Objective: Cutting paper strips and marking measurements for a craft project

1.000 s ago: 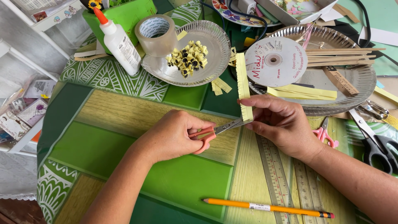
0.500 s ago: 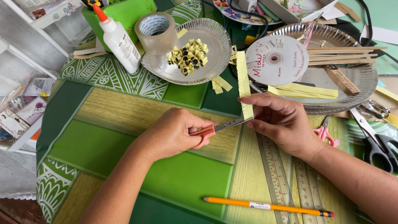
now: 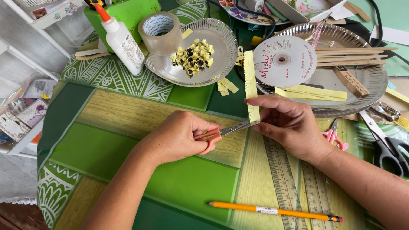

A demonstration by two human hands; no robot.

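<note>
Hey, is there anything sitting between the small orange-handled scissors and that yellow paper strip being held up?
Nothing visible does. The left hand holds the small orange-handled scissors, and their blades already meet the bottom end of the pale yellow fringed paper strip, which the right hand pinches upright above the green patterned table mat.

A counter fills most of the view, covered by a glossy cloth printed in green and straw-yellow panels, with white line patterns along its left edge and far left corner. Daylight gleams softly off the cloth. Past the left edge stands a white shelf unit holding small printed cards, with lacy white fabric hanging below it.
</note>
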